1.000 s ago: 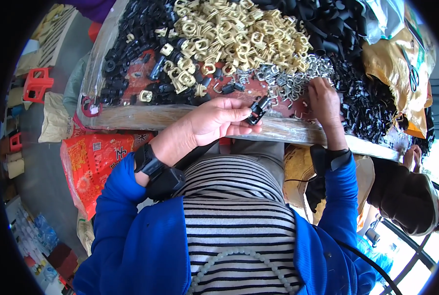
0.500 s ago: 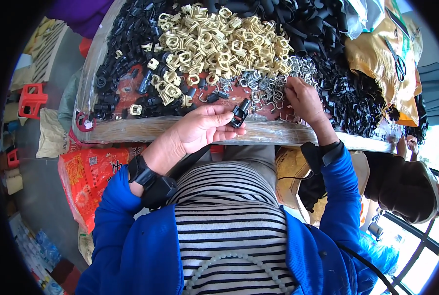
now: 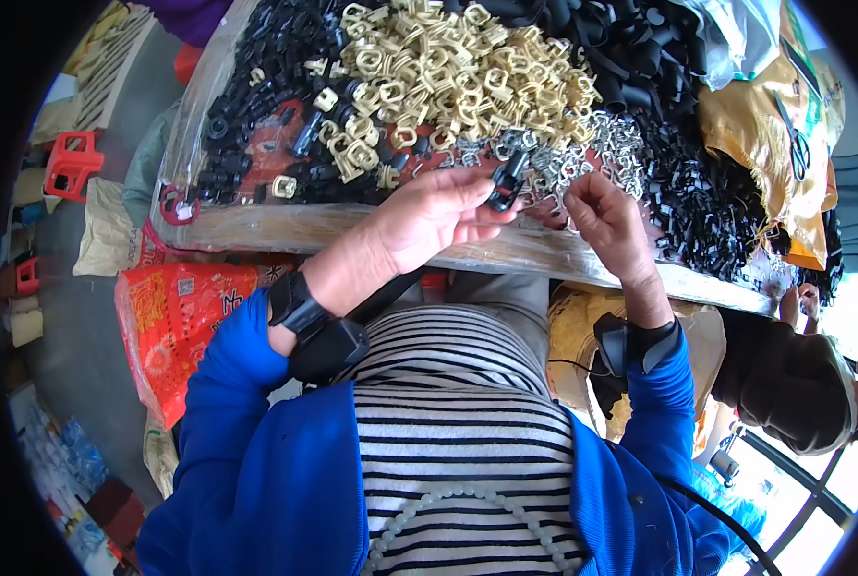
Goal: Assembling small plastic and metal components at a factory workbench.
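Note:
My left hand pinches a small black plastic buckle between thumb and fingers, just above the table's near edge. My right hand is a little to the right of it, fingers curled over a heap of small silver metal pieces; whether it holds one is hidden. Behind both hands lies a big pile of cream plastic buckles, with black plastic parts to its left and more black parts on the right.
The table's front edge is wrapped in clear plastic. A red printed sack sits below it on the left, with red stools on the grey floor. Yellow bags lie at the right. Another person's dark sleeve is at the right.
My left hand has risen slightly with the black buckle toward the silver pieces. My right hand stays over the silver heap, fingers working.

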`<state>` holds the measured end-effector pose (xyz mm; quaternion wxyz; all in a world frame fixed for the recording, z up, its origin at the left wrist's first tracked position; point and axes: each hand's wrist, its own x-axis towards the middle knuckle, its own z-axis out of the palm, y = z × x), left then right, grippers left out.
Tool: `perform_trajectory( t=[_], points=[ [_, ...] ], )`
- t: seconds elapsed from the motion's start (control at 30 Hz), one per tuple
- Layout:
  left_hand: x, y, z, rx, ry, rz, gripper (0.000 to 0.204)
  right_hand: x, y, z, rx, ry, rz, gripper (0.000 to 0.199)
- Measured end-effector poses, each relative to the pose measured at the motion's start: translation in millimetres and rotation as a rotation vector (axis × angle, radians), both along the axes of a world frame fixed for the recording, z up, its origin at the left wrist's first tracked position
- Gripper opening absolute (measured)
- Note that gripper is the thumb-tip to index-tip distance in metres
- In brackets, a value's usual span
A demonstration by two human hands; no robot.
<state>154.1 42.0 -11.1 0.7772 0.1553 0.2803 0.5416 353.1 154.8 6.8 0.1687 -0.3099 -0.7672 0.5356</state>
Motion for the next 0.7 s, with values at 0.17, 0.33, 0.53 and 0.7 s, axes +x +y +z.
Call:
perform_trajectory(
  t=[0.17, 0.33, 0.53, 0.7],
  points=[
    [2.2, 1.4, 5.2, 0.039, 0.027, 0.038, 0.026, -17.3, -14.0, 14.8, 0.393, -0.114, 0.201, 0.009],
    [-1.0, -1.3, 2.4, 0.044, 0.034, 0.039, 0.026, -19.8, -13.9, 15.6, 0.148, -0.113, 0.234, 0.013],
    [-0.7, -1.3, 3.2, 0.083, 0.042, 0.022, 0.027, -19.8, -15.7, 10.7, -0.442, 0.017, 0.181, 0.019],
    [-1.4, 0.5, 2.6, 0.112, 0.029, 0.002, 0.029, -25.7, -25.9, 0.4, -0.328, 0.116, 0.055, 0.017]
  ],
)
